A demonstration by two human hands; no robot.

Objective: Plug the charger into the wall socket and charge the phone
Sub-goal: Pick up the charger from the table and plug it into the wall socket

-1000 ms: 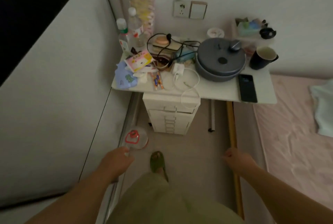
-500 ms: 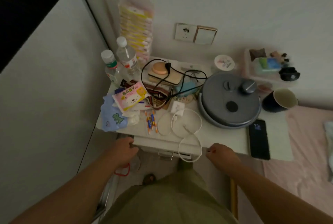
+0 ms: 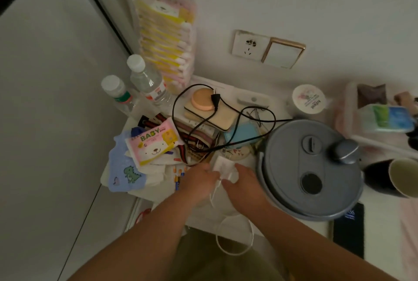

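A white charger block (image 3: 222, 165) lies on the cluttered white table (image 3: 373, 203), with both hands on it. My left hand (image 3: 199, 182) touches its left side and my right hand (image 3: 243, 182) closes over its lower right. Its white cable (image 3: 235, 239) loops down past the table's front edge. The white wall socket (image 3: 248, 46) sits on the wall above the table, beside a gold-framed switch (image 3: 282, 53). The black phone (image 3: 349, 232) lies flat at the table's right front corner.
A grey round cooker lid (image 3: 309, 167) fills the table's right middle. A black cord (image 3: 203, 122) winds over a stack of items. Two water bottles (image 3: 147, 81), a baby wipes pack (image 3: 155, 142) and a dark mug (image 3: 393, 177) crowd the surface. A pink bed is at right.
I have stepped up to the table. Both hands rose from below the table's front edge and came together on the white charger block.
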